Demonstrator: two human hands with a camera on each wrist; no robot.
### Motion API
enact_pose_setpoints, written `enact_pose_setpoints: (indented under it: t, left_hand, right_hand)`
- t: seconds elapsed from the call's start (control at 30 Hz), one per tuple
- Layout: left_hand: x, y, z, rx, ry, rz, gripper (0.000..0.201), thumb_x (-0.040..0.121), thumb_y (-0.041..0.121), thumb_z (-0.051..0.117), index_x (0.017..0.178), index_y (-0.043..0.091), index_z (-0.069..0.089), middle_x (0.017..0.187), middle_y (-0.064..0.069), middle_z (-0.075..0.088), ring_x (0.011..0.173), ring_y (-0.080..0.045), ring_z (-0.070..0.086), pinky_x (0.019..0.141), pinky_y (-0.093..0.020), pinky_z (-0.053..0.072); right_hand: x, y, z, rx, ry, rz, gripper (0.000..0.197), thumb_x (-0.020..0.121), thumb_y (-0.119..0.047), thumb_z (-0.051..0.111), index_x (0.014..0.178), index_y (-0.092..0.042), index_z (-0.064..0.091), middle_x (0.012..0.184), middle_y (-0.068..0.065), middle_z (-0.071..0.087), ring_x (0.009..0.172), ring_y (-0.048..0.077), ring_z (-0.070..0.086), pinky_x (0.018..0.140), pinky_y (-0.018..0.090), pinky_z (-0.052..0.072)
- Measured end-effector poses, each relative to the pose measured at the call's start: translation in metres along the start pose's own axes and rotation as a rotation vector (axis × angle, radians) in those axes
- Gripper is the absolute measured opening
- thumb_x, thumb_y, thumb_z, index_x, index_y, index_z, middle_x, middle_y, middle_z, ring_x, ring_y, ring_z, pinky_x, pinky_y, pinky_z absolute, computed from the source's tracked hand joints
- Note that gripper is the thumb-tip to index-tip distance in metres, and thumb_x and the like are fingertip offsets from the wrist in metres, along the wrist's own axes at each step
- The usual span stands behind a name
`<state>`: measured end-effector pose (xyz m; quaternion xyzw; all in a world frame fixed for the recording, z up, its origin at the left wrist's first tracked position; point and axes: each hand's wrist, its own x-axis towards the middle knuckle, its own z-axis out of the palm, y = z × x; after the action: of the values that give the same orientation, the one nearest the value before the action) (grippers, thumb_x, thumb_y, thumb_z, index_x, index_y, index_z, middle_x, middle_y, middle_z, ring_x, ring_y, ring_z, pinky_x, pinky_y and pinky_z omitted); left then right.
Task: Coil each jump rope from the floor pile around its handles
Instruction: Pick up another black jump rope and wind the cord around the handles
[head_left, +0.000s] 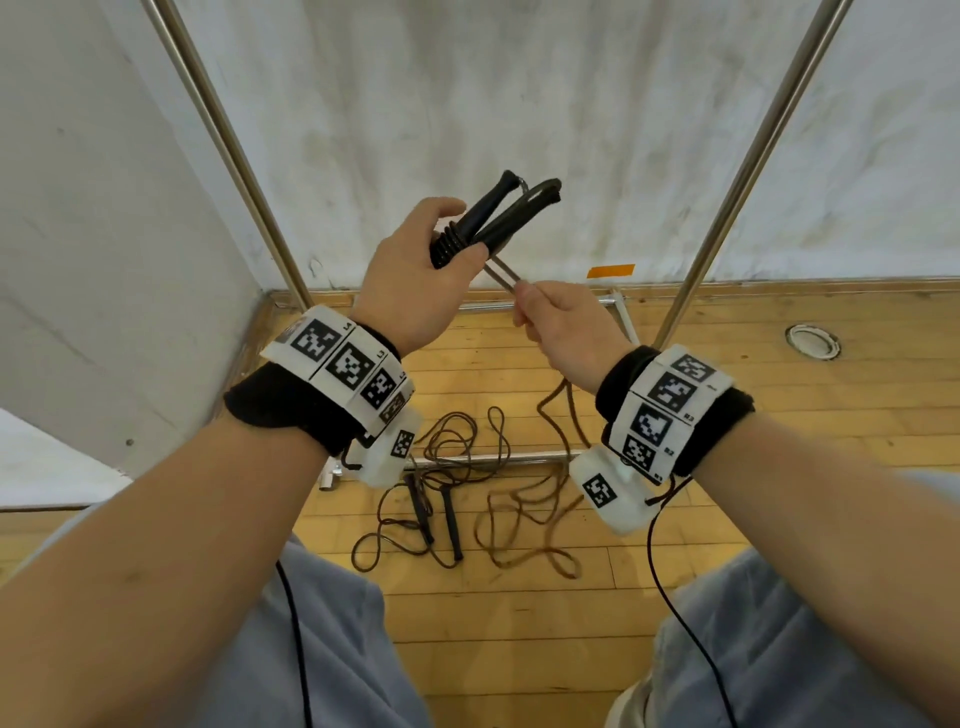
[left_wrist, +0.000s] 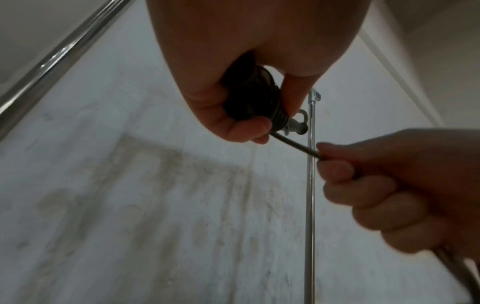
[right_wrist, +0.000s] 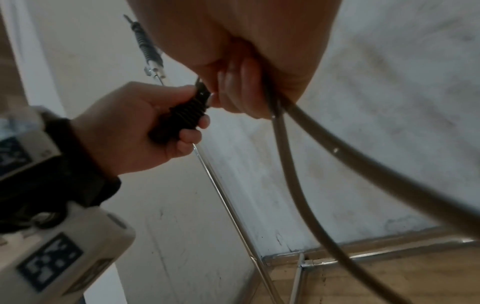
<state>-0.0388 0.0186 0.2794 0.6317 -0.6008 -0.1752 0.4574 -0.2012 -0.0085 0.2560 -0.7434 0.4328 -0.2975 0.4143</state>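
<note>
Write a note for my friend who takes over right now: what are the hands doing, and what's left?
Left hand: grips the two black plastic handles, a few turns of rope already wound at their lower end.
Right hand: pinches the doubled brown rope, taut from the handles.
Most of that rope trails down to the wooden floor.
Left: finish winding it, then coil the thin dark jump rope lying loose on the floor.

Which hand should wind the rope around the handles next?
The right hand, probably. It already pinches the loose rope just beside the handles, and the slack hangs down from it. The left hand is busy gripping both handles.
</note>
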Motion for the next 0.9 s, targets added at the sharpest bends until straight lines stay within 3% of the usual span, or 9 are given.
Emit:
enact_pose_setpoints:
  t: [0.07,0.17,0.4,0.53,0.67,0.77,0.83,0.9]
  left_hand:
    - [0.001,-0.009,0.002,0.163,-0.013,0.028,0.028,0.091,0.036,0.056,0.117,0.024,0.051,0.081,0.012,0.058,0.066,-0.003,0.056,0.055,-0.020,0.044]
    - [0.001,-0.022,0.009,0.290,-0.069,0.028,0.031,0.093,0.037,0.054,0.116,0.018,0.046,0.077,0.015,0.050,0.066,-0.002,0.052,0.052,-0.022,0.036]
    - [0.003,-0.033,0.023,0.336,-0.187,-0.007,0.026,0.095,0.035,0.052,0.108,0.020,0.036,0.076,0.013,0.048,0.063,-0.005,0.051,0.049,-0.021,0.032]
    - [0.003,-0.036,0.019,0.350,-0.241,-0.037,0.029,0.094,0.034,0.055,0.105,0.023,0.031,0.079,0.012,0.049,0.064,-0.008,0.055,0.049,-0.023,0.035]
    - [0.003,-0.036,0.022,0.401,-0.272,-0.039,0.029,0.092,0.034,0.059,0.105,0.023,0.036,0.078,0.012,0.050,0.063,-0.006,0.053,0.049,-0.021,0.034]
    - [0.003,-0.039,0.023,0.489,-0.281,-0.034,0.032,0.091,0.035,0.060,0.115,0.020,0.045,0.081,0.011,0.048,0.066,-0.003,0.049,0.053,-0.021,0.036]
    - [0.001,-0.040,0.023,0.558,-0.300,-0.027,0.034,0.091,0.035,0.059,0.119,0.019,0.049,0.084,0.010,0.049,0.070,-0.009,0.049,0.059,-0.024,0.038]
    - [-0.001,-0.041,0.023,0.601,-0.306,-0.019,0.031,0.091,0.034,0.059,0.117,0.020,0.051,0.089,0.007,0.051,0.076,-0.014,0.049,0.062,-0.026,0.037]
  right_hand:
    - [-0.004,-0.006,0.000,-0.106,-0.018,-0.043,0.041,0.101,-0.032,0.033,0.064,-0.021,0.046,0.056,-0.007,0.039,0.049,0.008,0.037,0.055,0.026,0.032]
    - [-0.007,-0.012,0.000,-0.212,-0.057,-0.072,0.041,0.101,-0.029,0.033,0.062,-0.021,0.043,0.055,-0.008,0.039,0.050,0.007,0.036,0.051,0.019,0.031]
    - [-0.009,-0.014,-0.003,-0.258,-0.080,-0.027,0.042,0.100,-0.029,0.035,0.061,-0.018,0.045,0.052,-0.008,0.038,0.048,0.008,0.037,0.052,0.023,0.032]
    - [-0.008,-0.009,-0.009,-0.121,-0.051,0.024,0.043,0.099,-0.032,0.038,0.059,-0.016,0.043,0.054,-0.004,0.037,0.055,0.017,0.040,0.067,0.042,0.051]
    - [-0.004,-0.002,-0.010,-0.107,-0.054,0.024,0.040,0.099,-0.034,0.037,0.063,-0.019,0.047,0.053,-0.006,0.038,0.041,0.005,0.035,0.054,0.030,0.040]
    - [-0.004,0.003,-0.008,-0.089,-0.133,0.036,0.037,0.099,-0.035,0.037,0.068,-0.021,0.051,0.052,-0.010,0.042,0.048,0.007,0.047,0.060,0.032,0.047]
    - [-0.005,0.005,-0.009,-0.101,-0.172,0.036,0.034,0.099,-0.034,0.037,0.070,-0.022,0.051,0.046,-0.011,0.047,0.052,0.007,0.056,0.062,0.027,0.045]
    - [-0.005,0.005,-0.012,-0.103,-0.210,0.041,0.030,0.098,-0.031,0.040,0.073,-0.021,0.053,0.048,-0.011,0.048,0.050,0.005,0.053,0.060,0.025,0.044]
